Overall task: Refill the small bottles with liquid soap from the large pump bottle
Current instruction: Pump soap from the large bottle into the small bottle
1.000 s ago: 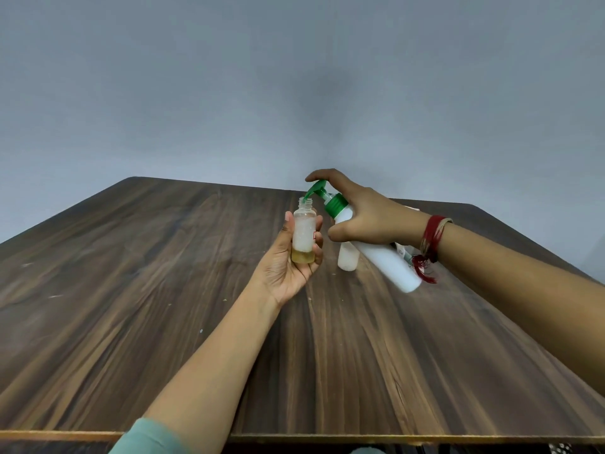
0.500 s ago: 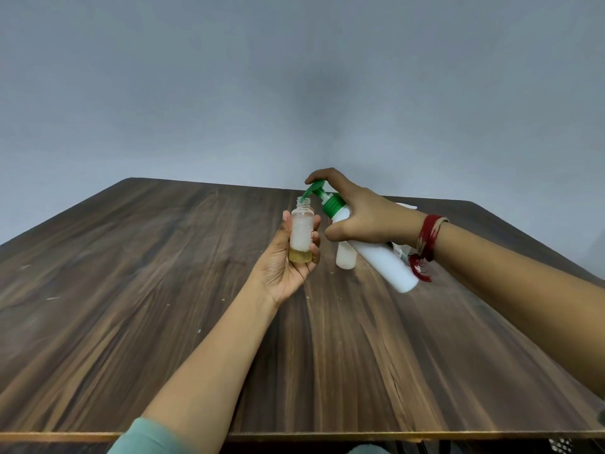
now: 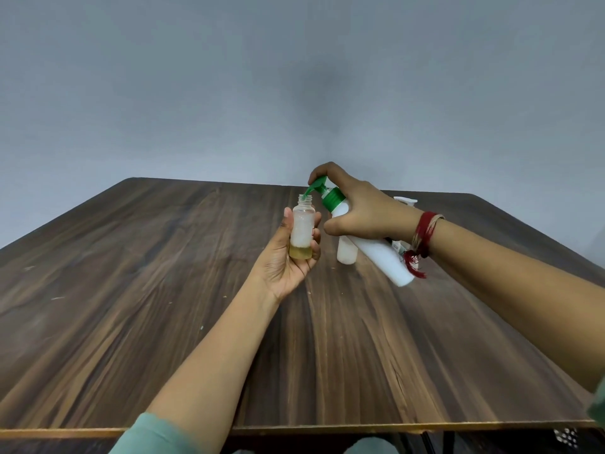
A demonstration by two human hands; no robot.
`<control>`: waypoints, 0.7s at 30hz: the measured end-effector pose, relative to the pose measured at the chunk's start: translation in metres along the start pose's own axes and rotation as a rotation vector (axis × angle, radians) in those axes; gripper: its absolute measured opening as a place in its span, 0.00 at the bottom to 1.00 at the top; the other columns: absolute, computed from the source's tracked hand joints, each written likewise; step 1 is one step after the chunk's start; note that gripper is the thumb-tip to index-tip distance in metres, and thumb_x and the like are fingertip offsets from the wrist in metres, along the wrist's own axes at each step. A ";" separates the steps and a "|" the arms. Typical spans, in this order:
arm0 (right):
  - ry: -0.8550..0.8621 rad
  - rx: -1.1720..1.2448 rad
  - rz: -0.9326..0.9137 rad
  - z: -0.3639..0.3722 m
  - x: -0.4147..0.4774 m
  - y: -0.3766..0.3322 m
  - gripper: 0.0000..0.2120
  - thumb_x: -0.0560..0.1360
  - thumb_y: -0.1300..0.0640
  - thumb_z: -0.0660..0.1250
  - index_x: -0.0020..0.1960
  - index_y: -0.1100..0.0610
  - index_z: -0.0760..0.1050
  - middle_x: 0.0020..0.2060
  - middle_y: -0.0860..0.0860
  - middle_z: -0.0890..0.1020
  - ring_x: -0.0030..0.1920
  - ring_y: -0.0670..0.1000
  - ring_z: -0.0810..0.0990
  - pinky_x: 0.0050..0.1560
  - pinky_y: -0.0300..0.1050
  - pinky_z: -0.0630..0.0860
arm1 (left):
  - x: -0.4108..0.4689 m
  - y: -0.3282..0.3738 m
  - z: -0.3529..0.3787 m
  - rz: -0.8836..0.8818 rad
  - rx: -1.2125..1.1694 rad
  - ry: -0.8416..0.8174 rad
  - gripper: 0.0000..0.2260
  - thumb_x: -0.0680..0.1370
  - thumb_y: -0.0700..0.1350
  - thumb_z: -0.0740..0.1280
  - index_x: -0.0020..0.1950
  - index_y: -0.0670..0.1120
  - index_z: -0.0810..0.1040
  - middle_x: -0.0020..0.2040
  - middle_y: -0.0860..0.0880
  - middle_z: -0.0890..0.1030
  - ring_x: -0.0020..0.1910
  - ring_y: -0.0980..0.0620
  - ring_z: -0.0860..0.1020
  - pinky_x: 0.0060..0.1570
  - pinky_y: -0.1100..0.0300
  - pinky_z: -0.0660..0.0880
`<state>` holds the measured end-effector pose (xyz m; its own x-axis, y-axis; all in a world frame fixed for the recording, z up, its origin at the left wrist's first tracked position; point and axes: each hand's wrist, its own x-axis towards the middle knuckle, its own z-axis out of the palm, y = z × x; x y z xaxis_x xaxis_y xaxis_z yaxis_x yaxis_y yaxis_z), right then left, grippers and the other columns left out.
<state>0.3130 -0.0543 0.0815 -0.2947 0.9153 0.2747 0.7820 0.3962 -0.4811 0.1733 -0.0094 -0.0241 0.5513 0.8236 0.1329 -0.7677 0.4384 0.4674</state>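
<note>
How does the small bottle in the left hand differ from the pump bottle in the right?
The small clear bottle is see-through, with a shallow yellowish layer at its bottom; the large pump bottle is opaque white. The small clear bottle is upright, neck uncapped; the large pump bottle is tilted, its green spout at that neck. Both are held off the table.

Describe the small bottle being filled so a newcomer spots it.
Above the dark wooden table, the left hand holds a small clear plastic bottle under the green spout of the white pump bottle. Unlike the opaque white small bottle standing nearby, it is see-through, with yellow liquid at the bottom.
</note>
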 end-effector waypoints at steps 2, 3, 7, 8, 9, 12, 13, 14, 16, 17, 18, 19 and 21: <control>-0.003 0.018 -0.004 0.001 0.000 0.000 0.29 0.70 0.63 0.70 0.66 0.49 0.63 0.41 0.44 0.74 0.35 0.45 0.74 0.30 0.28 0.70 | 0.000 0.000 -0.001 0.007 0.000 0.002 0.42 0.51 0.49 0.85 0.61 0.38 0.74 0.44 0.43 0.83 0.35 0.52 0.81 0.32 0.61 0.80; -0.003 0.030 -0.003 0.002 0.000 0.001 0.30 0.70 0.63 0.71 0.67 0.49 0.63 0.41 0.44 0.74 0.35 0.45 0.74 0.31 0.28 0.70 | 0.001 0.001 -0.002 0.009 -0.005 0.005 0.41 0.53 0.50 0.84 0.61 0.38 0.74 0.45 0.43 0.83 0.35 0.52 0.81 0.32 0.61 0.80; 0.016 0.088 -0.007 0.007 0.000 0.008 0.33 0.69 0.64 0.71 0.69 0.47 0.63 0.42 0.40 0.73 0.34 0.41 0.75 0.33 0.27 0.69 | 0.001 0.001 0.001 0.024 0.022 0.055 0.27 0.69 0.52 0.70 0.63 0.39 0.72 0.45 0.44 0.84 0.34 0.54 0.81 0.30 0.63 0.79; 0.025 0.095 -0.016 0.008 0.000 0.009 0.34 0.69 0.64 0.71 0.69 0.47 0.63 0.43 0.39 0.73 0.34 0.39 0.75 0.33 0.27 0.69 | 0.000 0.001 0.002 0.029 0.038 0.063 0.27 0.70 0.53 0.67 0.63 0.39 0.72 0.44 0.45 0.84 0.33 0.54 0.80 0.30 0.63 0.79; 0.032 0.100 -0.027 0.009 0.000 0.010 0.33 0.68 0.64 0.71 0.69 0.47 0.63 0.44 0.39 0.73 0.34 0.37 0.75 0.34 0.27 0.69 | 0.000 0.001 0.002 0.033 0.049 0.064 0.27 0.70 0.53 0.66 0.64 0.39 0.71 0.43 0.45 0.83 0.33 0.55 0.80 0.30 0.64 0.79; 0.043 0.131 -0.041 0.012 0.000 0.010 0.33 0.64 0.57 0.70 0.67 0.46 0.64 0.46 0.41 0.75 0.34 0.39 0.75 0.34 0.28 0.69 | 0.001 0.002 0.001 0.046 0.068 0.058 0.27 0.70 0.53 0.66 0.64 0.38 0.71 0.43 0.45 0.83 0.33 0.54 0.80 0.30 0.63 0.79; 0.053 0.138 -0.046 0.013 0.000 0.010 0.33 0.62 0.55 0.68 0.66 0.46 0.64 0.47 0.43 0.76 0.34 0.39 0.75 0.34 0.28 0.69 | 0.002 0.002 -0.001 0.053 0.081 0.061 0.27 0.70 0.53 0.66 0.63 0.38 0.72 0.43 0.45 0.83 0.33 0.55 0.80 0.30 0.64 0.79; 0.069 0.144 -0.053 0.015 0.000 0.010 0.33 0.61 0.55 0.67 0.65 0.47 0.65 0.48 0.44 0.77 0.34 0.39 0.75 0.35 0.28 0.69 | 0.002 0.002 -0.001 0.060 0.095 0.065 0.25 0.70 0.53 0.66 0.60 0.38 0.73 0.43 0.45 0.83 0.33 0.55 0.80 0.30 0.64 0.79; 0.101 0.159 -0.073 0.018 0.001 0.010 0.31 0.60 0.55 0.66 0.63 0.48 0.66 0.49 0.45 0.77 0.35 0.38 0.74 0.36 0.28 0.69 | 0.004 0.003 -0.003 0.068 0.116 0.070 0.22 0.70 0.54 0.66 0.53 0.38 0.79 0.42 0.46 0.83 0.32 0.55 0.80 0.30 0.65 0.78; 0.111 0.167 -0.080 0.020 0.001 0.010 0.30 0.60 0.55 0.66 0.62 0.49 0.66 0.49 0.44 0.77 0.35 0.39 0.75 0.37 0.28 0.70 | 0.006 0.003 -0.004 0.066 0.127 0.063 0.20 0.69 0.54 0.68 0.49 0.38 0.82 0.42 0.46 0.83 0.32 0.55 0.80 0.30 0.65 0.78; 0.114 0.174 -0.084 0.021 0.003 0.011 0.30 0.61 0.55 0.66 0.62 0.49 0.66 0.50 0.44 0.77 0.36 0.40 0.75 0.38 0.28 0.70 | 0.007 0.003 -0.005 0.058 0.126 0.044 0.20 0.67 0.55 0.72 0.46 0.38 0.84 0.42 0.45 0.83 0.32 0.55 0.80 0.31 0.65 0.79; 0.114 0.179 -0.087 0.022 0.004 0.012 0.30 0.61 0.55 0.67 0.62 0.48 0.65 0.50 0.44 0.77 0.37 0.40 0.75 0.38 0.29 0.71 | 0.008 0.004 -0.008 0.055 0.112 0.018 0.21 0.62 0.54 0.77 0.45 0.38 0.85 0.42 0.45 0.83 0.33 0.55 0.80 0.31 0.64 0.79; 0.105 0.193 -0.088 0.023 0.005 0.012 0.31 0.60 0.55 0.67 0.62 0.47 0.65 0.51 0.44 0.77 0.37 0.41 0.75 0.39 0.31 0.72 | 0.009 0.006 -0.010 0.057 0.095 -0.017 0.27 0.53 0.52 0.83 0.45 0.37 0.85 0.43 0.45 0.83 0.34 0.54 0.81 0.31 0.63 0.79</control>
<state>0.3084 -0.0429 0.0582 -0.2905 0.8679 0.4030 0.6334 0.4901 -0.5989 0.1705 0.0040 -0.0293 0.5136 0.8397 0.1767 -0.7640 0.3538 0.5395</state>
